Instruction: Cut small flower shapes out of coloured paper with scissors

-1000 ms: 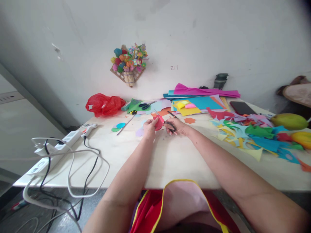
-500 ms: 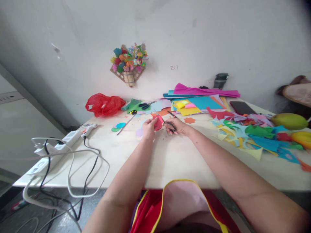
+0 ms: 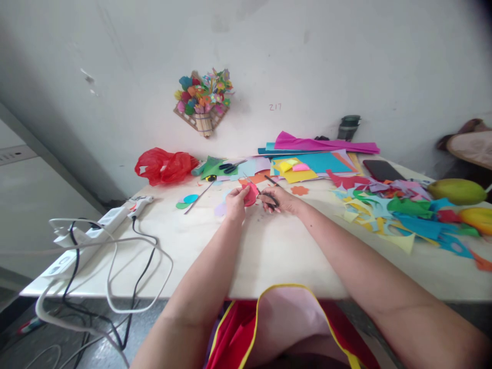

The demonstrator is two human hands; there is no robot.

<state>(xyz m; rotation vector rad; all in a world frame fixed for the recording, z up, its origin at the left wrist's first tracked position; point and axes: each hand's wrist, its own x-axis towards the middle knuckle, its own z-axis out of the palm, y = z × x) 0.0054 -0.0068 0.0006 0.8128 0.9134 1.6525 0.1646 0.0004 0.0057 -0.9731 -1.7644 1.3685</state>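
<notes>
Between the thumb and fingers of my left hand (image 3: 236, 203) is a piece of red paper (image 3: 251, 196). My right hand (image 3: 282, 199) is closed round the dark handles of a pair of scissors (image 3: 272, 201), whose blades lie at the red paper's right edge. A dark, pen-like stick (image 3: 272, 181) shows just above my right hand. To the right of that hand lies an orange flower-shaped cutout (image 3: 300, 190). A pale purple cutout (image 3: 220, 209) rests left of my left hand, with blue and green paper circles (image 3: 191, 198) farther left.
Paper scraps (image 3: 418, 215) cover the right side of the table. Coloured sheets (image 3: 326, 164) are stacked at the back. A red plastic bag (image 3: 165, 166), a second pair of scissors (image 3: 229, 167), a phone (image 3: 382, 170) and a power strip (image 3: 88, 238) with loose cables also lie around.
Almost nothing differs. Both hands, the red paper and the scissors stay in nearly the same place.
</notes>
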